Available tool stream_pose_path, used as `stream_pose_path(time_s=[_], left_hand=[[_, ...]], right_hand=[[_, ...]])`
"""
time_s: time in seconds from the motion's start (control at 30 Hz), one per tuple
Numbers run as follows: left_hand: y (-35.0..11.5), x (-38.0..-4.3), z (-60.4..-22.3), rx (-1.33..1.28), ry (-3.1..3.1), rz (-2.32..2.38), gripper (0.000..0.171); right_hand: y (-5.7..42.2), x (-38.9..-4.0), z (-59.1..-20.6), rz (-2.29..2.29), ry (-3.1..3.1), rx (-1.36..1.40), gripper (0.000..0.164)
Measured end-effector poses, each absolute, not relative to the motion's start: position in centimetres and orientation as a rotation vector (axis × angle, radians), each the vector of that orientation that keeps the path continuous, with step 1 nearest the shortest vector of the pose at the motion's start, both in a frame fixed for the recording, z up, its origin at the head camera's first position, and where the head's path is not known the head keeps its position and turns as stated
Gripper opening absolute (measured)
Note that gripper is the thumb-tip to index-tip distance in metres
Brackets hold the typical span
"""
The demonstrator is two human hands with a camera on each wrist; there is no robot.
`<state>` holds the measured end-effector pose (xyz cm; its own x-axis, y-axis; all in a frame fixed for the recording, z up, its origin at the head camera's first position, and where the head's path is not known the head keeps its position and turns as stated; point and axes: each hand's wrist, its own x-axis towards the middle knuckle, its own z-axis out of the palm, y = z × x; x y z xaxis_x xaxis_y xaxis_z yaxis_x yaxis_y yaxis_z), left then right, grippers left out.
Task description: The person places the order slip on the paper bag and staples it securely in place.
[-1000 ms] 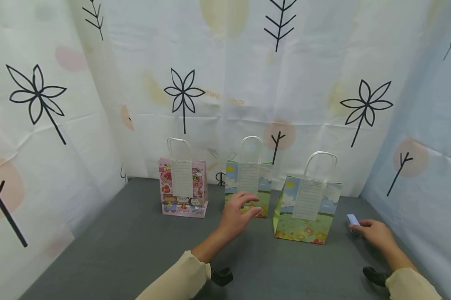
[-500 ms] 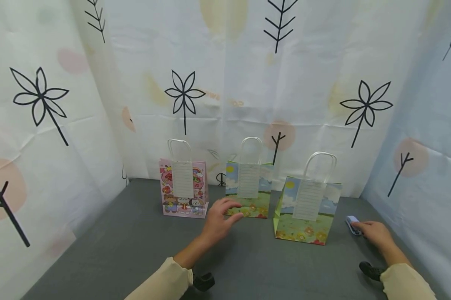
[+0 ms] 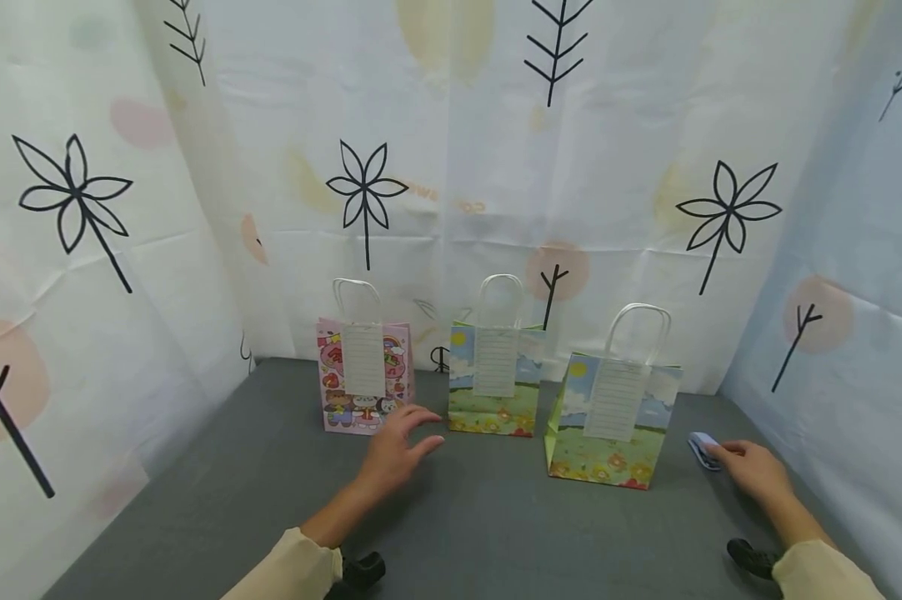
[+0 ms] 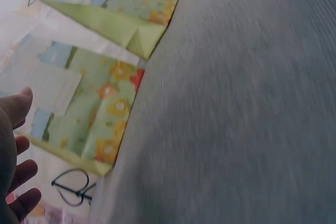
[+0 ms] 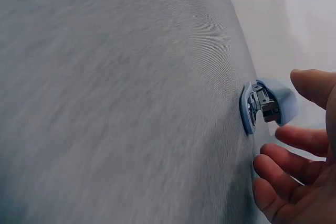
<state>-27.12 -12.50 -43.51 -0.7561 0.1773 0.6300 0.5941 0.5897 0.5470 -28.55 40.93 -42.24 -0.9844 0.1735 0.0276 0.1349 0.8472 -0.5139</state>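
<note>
A small pale blue stapler (image 3: 704, 450) rests on the grey table at the far right. In the right wrist view, the stapler (image 5: 284, 100) shows its metal inside between body and top arm. My right hand (image 3: 754, 471) is right at its near end, thumb and fingers spread apart. My left hand (image 3: 393, 450) hovers in front of the pink paper bag (image 3: 364, 367) with cartoon animals, overlapping its lower right corner, thumb and fingers apart and holding nothing. Two paper bags with a meadow print stand to its right: a middle one (image 3: 496, 412) and a nearer one (image 3: 608, 462).
Each bag carries a white lined label on its front and upright white handles. A white printed curtain (image 3: 451, 125) encloses the back and both sides of the grey table (image 3: 218, 500). Black straps sit at both wrists.
My left hand has moved left, from before the middle meadow bag to before the pink bag. The stapler has come down slightly at the right, my right hand staying beside it.
</note>
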Motion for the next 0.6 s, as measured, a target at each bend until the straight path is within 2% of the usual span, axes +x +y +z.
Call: stream_pose_path(time_s=[0.2, 0.47, 0.6], left_hand=[[-15.3, -26.8, -43.7, -0.619, -2.363, -0.92, 0.038], [-19.9, -26.1, -43.7, -0.629, -2.456, -0.713, 0.06], [-22.3, -25.5, -43.8, -0.598, -2.524, -0.628, 0.069]], right_hand=[[41.4, -27.2, -42.2, 0.712, -2.964, -0.108, 0.071], [42.0, -25.4, -42.5, 0.445, -2.883, 0.261, 0.064], [42.4, -24.4, -43.1, 0.312, -2.829, 0.326, 0.068]])
